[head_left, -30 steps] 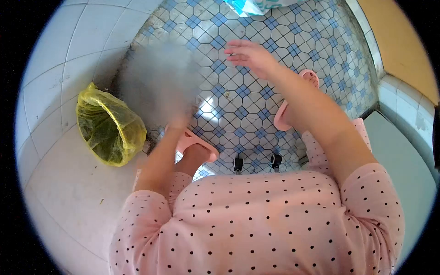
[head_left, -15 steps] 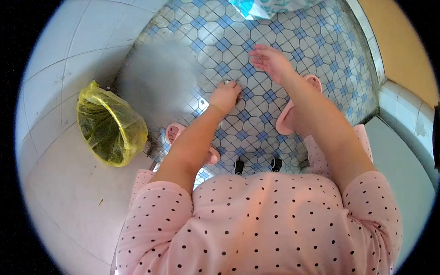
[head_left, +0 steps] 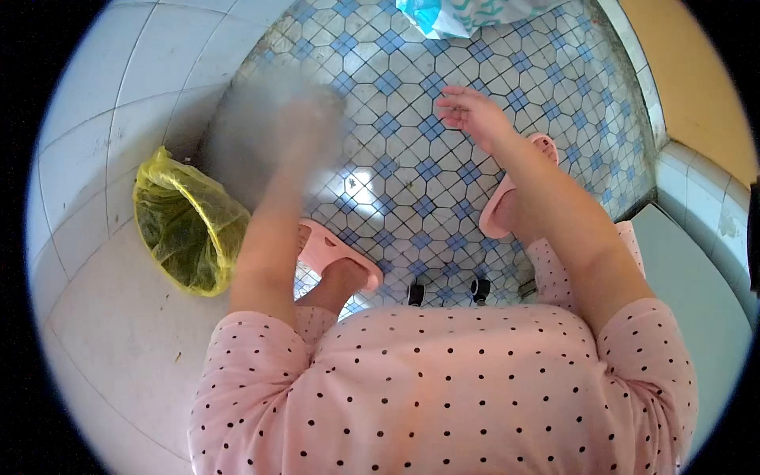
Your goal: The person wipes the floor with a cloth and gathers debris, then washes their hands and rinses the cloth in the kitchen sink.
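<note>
My left hand (head_left: pixel 307 131) reaches over the tiled floor (head_left: pixel 427 186) at the left, behind a grey blurred patch. Its fingers are smeared, and a darkish shape by them is too unclear to name. My right hand (head_left: pixel 475 117) hovers above the floor with its fingers apart and holds nothing. To the left of my left forearm is a bin lined with a yellow translucent bag (head_left: pixel 190 222). Below my left hand, a pink slipper (head_left: pixel 340 252) is on one foot; the other pink slipper (head_left: pixel 497 207) shows beneath my right forearm.
A white and turquoise bag (head_left: pixel 475 14) lies at the top edge. White tiled wall (head_left: pixel 142 71) runs along the left, and an orange-tan panel (head_left: pixel 689 79) stands at the upper right. Two black castor-like parts (head_left: pixel 416 294) show just in front of my body.
My left hand first came from the left to the middle floor, closed round something small and dark, then swung back up and left into the blurred patch. My right hand has shifted slightly right.
</note>
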`<state>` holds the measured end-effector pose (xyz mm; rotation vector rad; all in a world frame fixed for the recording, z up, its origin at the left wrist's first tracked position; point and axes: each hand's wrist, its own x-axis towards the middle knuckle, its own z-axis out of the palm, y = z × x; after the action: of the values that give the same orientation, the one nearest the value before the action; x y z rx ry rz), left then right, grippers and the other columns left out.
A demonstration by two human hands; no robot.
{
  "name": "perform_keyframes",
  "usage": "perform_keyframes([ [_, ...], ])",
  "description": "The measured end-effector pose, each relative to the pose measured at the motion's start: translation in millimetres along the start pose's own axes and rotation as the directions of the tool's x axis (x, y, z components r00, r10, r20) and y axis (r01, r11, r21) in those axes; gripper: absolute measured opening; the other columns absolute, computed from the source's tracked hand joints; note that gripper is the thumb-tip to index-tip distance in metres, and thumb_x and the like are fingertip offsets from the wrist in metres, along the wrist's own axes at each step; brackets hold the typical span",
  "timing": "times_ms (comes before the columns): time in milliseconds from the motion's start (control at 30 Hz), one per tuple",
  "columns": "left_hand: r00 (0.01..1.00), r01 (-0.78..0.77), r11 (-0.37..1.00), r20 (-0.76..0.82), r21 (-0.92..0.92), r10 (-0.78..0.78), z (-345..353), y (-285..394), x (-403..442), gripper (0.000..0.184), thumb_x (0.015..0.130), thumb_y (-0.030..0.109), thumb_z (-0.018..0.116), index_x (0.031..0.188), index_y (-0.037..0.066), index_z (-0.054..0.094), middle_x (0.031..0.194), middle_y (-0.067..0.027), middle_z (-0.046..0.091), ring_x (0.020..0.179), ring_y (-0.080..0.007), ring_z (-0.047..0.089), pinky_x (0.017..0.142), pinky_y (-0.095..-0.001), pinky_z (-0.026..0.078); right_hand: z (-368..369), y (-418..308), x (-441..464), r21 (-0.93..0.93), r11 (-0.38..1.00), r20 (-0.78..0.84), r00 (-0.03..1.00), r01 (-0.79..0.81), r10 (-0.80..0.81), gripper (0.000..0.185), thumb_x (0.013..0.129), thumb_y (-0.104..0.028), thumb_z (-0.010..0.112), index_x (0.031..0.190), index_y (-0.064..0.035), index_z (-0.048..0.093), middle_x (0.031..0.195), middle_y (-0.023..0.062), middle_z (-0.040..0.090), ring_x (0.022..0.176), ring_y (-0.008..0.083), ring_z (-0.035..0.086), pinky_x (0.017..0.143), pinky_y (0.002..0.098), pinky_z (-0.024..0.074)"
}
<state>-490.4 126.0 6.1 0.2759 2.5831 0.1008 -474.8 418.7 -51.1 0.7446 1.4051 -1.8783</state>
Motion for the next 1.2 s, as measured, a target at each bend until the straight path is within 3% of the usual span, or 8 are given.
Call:
perform_keyframes([
  [333, 0.977, 0.145, 0.977, 0.181, -0.157, -0.116, 82, -13, -51, 0.051, 0.075, 0.012, 0.071, 0.122, 0.011, 0.048, 0.121, -0.0192, 0.047, 0.102, -0.0403, 0.058, 0.083, -0.0471, 0.051, 4, -1, -14, -0.024, 1.0, -0.039, 0.999, 0.016, -0.017, 0.036, 0.091, -0.021, 0.056, 0.124, -0.0053, 0.052, 0.105, 0.0052, 0.062, 0.089, 0.0144, 0.059, 0.079, 0.0291, 0.0477],
  [533, 0.828, -0.557, 0.777, -0.123, -0.292, 0.547, 148, 76, -91, 0.025, 0.088, 0.012, 0.052, 0.112, 0.01, 0.058, 0.119, -0.012, 0.054, 0.106, -0.0327, 0.054, 0.081, -0.043, 0.051, 3, 8, -10, 0.017, 1.0, -0.07, 0.997, -0.016, 0.017, 0.033, 0.089, -0.019, 0.058, 0.119, -0.0061, 0.054, 0.101, 0.0053, 0.063, 0.089, 0.0152, 0.059, 0.08, 0.0294, 0.0472],
  [600, 0.853, -0.521, 0.838, -0.075, -0.16, 0.516, 164, 82, -50, 0.025, 0.088, 0.012, 0.052, 0.112, 0.012, 0.058, 0.121, -0.0109, 0.053, 0.107, -0.0333, 0.054, 0.087, -0.0424, 0.049, 7, 2, -13, -0.007, 1.0, -0.072, 0.997, -0.026, 0.025, 0.034, 0.088, -0.019, 0.059, 0.119, -0.0061, 0.054, 0.102, 0.0054, 0.063, 0.089, 0.0152, 0.059, 0.08, 0.029, 0.0474],
  [667, 0.967, -0.253, 0.889, -0.098, -0.381, 0.233, 127, 63, -1, 0.023, 0.087, 0.014, 0.053, 0.109, 0.013, 0.06, 0.122, -0.0105, 0.053, 0.108, -0.0329, 0.053, 0.089, -0.043, 0.047, 4, -3, -15, -0.019, 1.0, -0.044, 0.999, -0.004, 0.003, 0.037, 0.088, -0.02, 0.06, 0.121, -0.0054, 0.053, 0.102, 0.0056, 0.063, 0.089, 0.0154, 0.059, 0.08, 0.029, 0.0479],
  [733, 0.913, -0.299, 0.933, -0.343, -0.199, 0.22, 100, 23, 51, 0.024, 0.088, 0.016, 0.053, 0.111, 0.014, 0.06, 0.121, -0.0118, 0.054, 0.108, -0.033, 0.053, 0.092, -0.0445, 0.045, -1, 1, -13, 0.012, 1.0, -0.044, 0.999, 0.001, 0.0, 0.039, 0.088, -0.02, 0.061, 0.123, -0.0045, 0.053, 0.103, 0.0061, 0.063, 0.088, 0.0154, 0.059, 0.079, 0.0287, 0.0485],
  [933, 0.914, 0.092, 0.993, -0.402, 0.07, -0.056, 35, -44, 111, 0.047, 0.077, 0.019, 0.07, 0.121, 0.011, 0.054, 0.116, -0.0178, 0.054, 0.098, -0.0369, 0.056, 0.085, -0.0447, 0.048, -4, -3, -6, 0.06, 0.998, -0.094, 0.995, -0.016, 0.021, 0.042, 0.088, -0.017, 0.062, 0.126, -0.0016, 0.051, 0.105, 0.0081, 0.063, 0.087, 0.0153, 0.06, 0.079, 0.0283, 0.0499],
  [1100, 0.974, 0.11, 0.986, -0.185, -0.124, -0.132, 85, -12, 69, 0.041, 0.08, 0.017, 0.064, 0.118, 0.008, 0.055, 0.116, -0.0185, 0.053, 0.098, -0.037, 0.056, 0.085, -0.0449, 0.048, 3, -4, -4, 0.093, 0.996, -0.094, 0.996, -0.002, 0.011, 0.041, 0.088, -0.016, 0.06, 0.125, -0.0015, 0.051, 0.105, 0.0082, 0.064, 0.087, 0.0165, 0.06, 0.077, 0.0281, 0.049],
  [1200, 0.965, -0.162, 0.986, -0.214, -0.025, 0.153, 118, 11, 9, 0.031, 0.082, 0.019, 0.059, 0.111, 0.009, 0.057, 0.106, -0.01, 0.055, 0.099, -0.0275, 0.053, 0.084, -0.0408, 0.045, 9, 4, 6, 0.108, 0.994, -0.066, 0.997, -0.034, 0.041, 0.041, 0.088, -0.016, 0.06, 0.125, -0.0017, 0.051, 0.105, 0.0077, 0.064, 0.088, 0.0165, 0.06, 0.076, 0.0278, 0.0483],
])
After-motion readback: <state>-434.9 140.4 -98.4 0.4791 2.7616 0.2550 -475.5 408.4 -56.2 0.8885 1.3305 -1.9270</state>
